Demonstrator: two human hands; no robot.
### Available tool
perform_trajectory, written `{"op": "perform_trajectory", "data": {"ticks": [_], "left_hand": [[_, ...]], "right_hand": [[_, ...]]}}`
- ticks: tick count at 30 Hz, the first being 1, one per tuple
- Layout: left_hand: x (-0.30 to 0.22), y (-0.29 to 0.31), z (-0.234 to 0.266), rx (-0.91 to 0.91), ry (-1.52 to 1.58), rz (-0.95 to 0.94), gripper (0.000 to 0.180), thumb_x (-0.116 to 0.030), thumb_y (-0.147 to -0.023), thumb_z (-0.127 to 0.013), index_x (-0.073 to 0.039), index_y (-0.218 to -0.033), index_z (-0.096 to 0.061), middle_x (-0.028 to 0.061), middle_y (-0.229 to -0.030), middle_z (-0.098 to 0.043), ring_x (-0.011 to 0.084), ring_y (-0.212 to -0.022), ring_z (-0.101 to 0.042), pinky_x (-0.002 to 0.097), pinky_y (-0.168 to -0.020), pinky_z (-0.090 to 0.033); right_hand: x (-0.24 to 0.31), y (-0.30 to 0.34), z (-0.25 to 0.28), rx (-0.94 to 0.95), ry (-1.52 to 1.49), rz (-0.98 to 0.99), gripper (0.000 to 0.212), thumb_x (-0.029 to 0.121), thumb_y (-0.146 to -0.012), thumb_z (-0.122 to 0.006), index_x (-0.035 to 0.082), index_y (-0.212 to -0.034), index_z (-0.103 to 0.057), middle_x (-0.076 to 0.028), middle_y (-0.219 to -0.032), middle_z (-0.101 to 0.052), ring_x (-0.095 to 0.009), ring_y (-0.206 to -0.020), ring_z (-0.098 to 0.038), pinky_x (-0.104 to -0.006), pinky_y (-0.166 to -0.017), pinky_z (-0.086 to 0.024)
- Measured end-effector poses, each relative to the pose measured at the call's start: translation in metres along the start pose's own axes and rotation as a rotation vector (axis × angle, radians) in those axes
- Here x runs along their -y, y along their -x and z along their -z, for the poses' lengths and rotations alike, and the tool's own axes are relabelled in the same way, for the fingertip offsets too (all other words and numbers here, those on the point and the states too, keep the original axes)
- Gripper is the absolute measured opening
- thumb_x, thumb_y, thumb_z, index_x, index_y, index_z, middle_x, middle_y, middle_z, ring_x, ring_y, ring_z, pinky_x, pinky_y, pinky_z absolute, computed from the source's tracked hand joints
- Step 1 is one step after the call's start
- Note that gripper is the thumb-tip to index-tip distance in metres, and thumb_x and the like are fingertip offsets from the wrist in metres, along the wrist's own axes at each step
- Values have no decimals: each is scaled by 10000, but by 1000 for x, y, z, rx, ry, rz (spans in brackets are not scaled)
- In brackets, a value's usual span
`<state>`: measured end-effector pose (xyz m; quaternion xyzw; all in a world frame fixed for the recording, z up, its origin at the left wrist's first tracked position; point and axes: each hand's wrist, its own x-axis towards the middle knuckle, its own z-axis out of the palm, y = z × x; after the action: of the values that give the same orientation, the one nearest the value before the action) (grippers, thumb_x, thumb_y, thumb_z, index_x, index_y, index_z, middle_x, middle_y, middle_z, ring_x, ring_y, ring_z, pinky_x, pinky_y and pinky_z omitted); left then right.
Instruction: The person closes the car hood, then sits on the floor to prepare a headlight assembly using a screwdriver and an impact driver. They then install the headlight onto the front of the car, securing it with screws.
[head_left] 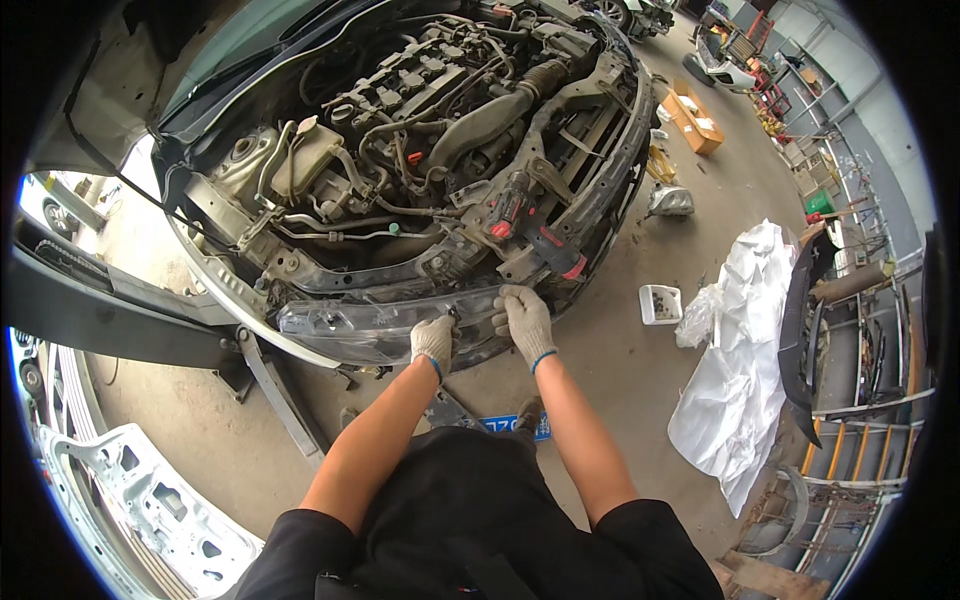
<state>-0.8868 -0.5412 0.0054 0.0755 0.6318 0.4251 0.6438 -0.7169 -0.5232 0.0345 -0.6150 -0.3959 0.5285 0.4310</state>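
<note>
I watched both gloved hands work the headlight unit [370, 325] at six o'clock below the engine: left hand [433, 342] curled on its upper edge, right hand [524, 318] pressed flat, steadying it against the frame. A cordless drill [530, 232] was parked at twelve, within reach.

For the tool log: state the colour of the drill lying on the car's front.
Red and black drill, head view.

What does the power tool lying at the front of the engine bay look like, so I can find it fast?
Start at the open engine bay of the stripped car and drop to its dark front crossmember. There, just above the two white-gloved hands on the clear headlight unit, lies a red-and-black cordless drill. Its bright red patches stand out from the grey hoses around it.
</note>
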Motion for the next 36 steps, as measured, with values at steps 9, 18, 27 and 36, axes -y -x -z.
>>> {"op": "perform_trajectory", "data": {"ticks": [9, 18, 27, 36], "left_hand": [[3, -6, 2, 54, 62, 15, 156, -174, -852, -660, -86, -742, -592, 30, -583, -549, 152, -424, -489, 307, -377, -353], [2, -6, 3, 46, 56, 21, 132, -136, -843, -651, -52, -748, -615, 50, -630, -580, 159, -481, -502, 303, -425, -381], [5, -7, 4, 49, 54, 6, 114, -138, -850, -655, -30, -817, -641, 78, -701, -614, 170, -555, -542, 312, -483, -414], [4, -6, 6, 61, 63, -6, 129, -167, -857, -657, -43, -825, -646, 78, -708, -620, 176, -551, -545, 328, -483, -415]], "right_hand": [[-2, -6, 2, 130, 184, -26, 166, 164, -964, -585, 59, -1065, -665, -37, -826, -675, -91, -613, -586, -252, -541, -488], [-56, -6, -14, 202, 326, 260, 242, 104, -969, -544, 10, -1181, -616, -86, -951, -710, -137, -733, -661, -294, -649, -537], [-19, 19, -21, 271, -71, 121, 218, 156, -989, -586, 25, -1158, -633, -62, -932, -724, -121, -736, -673, -272, -610, -551], [-15, 24, -16, 228, -168, -148, 250, 231, -998, -609, 33, -1141, -662, -60, -917, -726, -125, -711, -671, -274, -589, -550]]}}
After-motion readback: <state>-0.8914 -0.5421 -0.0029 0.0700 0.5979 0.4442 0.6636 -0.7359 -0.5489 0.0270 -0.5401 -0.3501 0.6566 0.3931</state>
